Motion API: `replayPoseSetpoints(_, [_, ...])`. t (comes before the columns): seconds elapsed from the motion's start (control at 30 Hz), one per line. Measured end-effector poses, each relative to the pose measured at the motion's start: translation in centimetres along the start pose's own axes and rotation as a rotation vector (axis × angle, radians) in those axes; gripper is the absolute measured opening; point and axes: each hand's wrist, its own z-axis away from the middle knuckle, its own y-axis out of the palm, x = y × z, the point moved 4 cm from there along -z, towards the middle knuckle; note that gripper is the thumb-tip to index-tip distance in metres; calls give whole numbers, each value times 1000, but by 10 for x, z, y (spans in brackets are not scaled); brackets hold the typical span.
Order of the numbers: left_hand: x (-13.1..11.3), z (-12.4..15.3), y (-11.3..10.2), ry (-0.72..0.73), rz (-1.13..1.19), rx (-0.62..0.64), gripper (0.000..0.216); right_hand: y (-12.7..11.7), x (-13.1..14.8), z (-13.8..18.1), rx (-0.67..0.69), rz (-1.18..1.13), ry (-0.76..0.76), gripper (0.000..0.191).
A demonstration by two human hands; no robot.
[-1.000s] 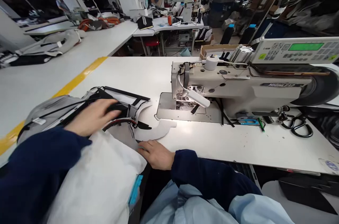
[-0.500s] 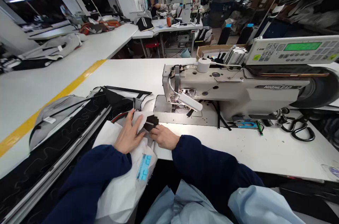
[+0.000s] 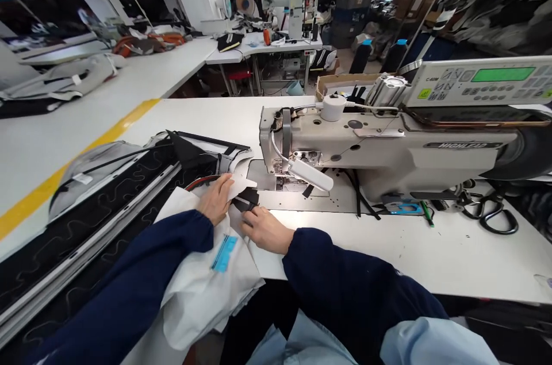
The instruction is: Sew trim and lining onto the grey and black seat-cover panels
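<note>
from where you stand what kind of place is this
Most likely a sewing workshop or factory floor. An industrial sewing machine with a keypad control panel stands on a long white table, another sewing machine stands at a station behind, and fabric pieces lie on the neighbouring table.

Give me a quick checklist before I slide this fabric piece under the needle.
1. Left hand flat on the white fabric: ok.
2. Right hand pinching the black strap piece: ok.
3. Both hands short of the needle area: ok.
4. Machine bed free ahead of the piece: not ok, black straps lie across it.
5. Presser foot raised: cannot tell.
6. Scissors away from the work: ok.
</note>
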Motion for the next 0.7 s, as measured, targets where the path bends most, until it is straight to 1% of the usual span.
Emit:
replayPoseSetpoints(0.07, [-9, -3, -1, 6, -94, 57, 35, 1, -3, -3, -15, 12, -17, 20])
replayPoseSetpoints(0.13, [-27, 0, 0, 77, -153, 85, 34, 1, -3, 0, -39, 13, -39, 22])
replayPoseSetpoints(0.2, [-44, 5, 2, 162, -177, 68, 37, 1, -2, 4, -44, 10, -49, 26])
replayPoseSetpoints(0.27, [-55, 9, 6, 236, -194, 29, 38, 1, -2, 6, -34, -2, -53, 30])
replayPoseSetpoints(0.37, [-60, 12, 9, 307, -231, -34, 37, 1, -3, 6, -37, -28, -50, 33])
replayPoseSetpoints(0.43, [-60, 11, 9, 306, -261, -51, 36, 0, -4, 5, -46, -33, -45, 33])
replayPoseSetpoints(0.57, [-60, 7, 6, 261, -307, -58, 34, -1, -5, 4, -38, -22, -53, 34])
replayPoseSetpoints(0.7, [-62, 4, 6, 278, -278, -31, 34, -2, -6, 6, -54, -27, -52, 33])
